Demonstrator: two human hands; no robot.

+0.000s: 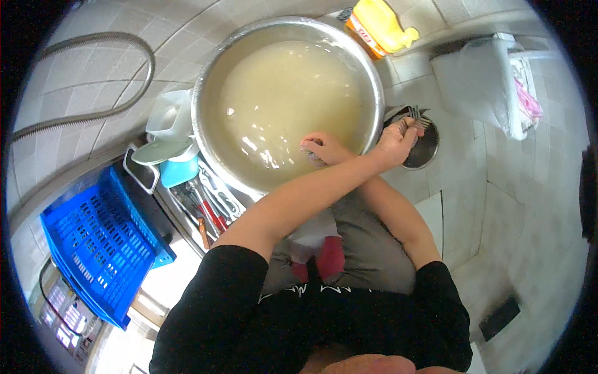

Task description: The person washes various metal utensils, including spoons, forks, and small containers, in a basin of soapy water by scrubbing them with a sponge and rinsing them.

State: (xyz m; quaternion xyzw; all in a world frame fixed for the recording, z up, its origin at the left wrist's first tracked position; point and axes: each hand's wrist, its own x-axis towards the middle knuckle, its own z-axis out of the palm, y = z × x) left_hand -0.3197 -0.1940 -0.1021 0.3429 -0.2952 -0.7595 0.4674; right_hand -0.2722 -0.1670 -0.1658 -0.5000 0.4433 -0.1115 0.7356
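My arms cross, the left forearm over the right. My left hand [396, 144] has reached across to the right and grips several metal forks [416, 116] by their handles, tines pointing away from me. Below the forks stands a round dark-looking pot [423, 153], partly hidden by that hand. My right hand [325, 149] is closed over the near right part of a big metal basin [200, 93], at the surface of the cloudy water [283, 100]. Something greyish shows under its fingers, too unclear to name.
Left of the basin sit a clear plastic container [169, 113], a turquoise tub [179, 172] and assorted utensils [215, 215]. Blue crates [103, 234] stand farther left. A yellow bottle [381, 26] is at the far right, near a lined bin [476, 87]. A metal hose [146, 68] hangs along the wall.
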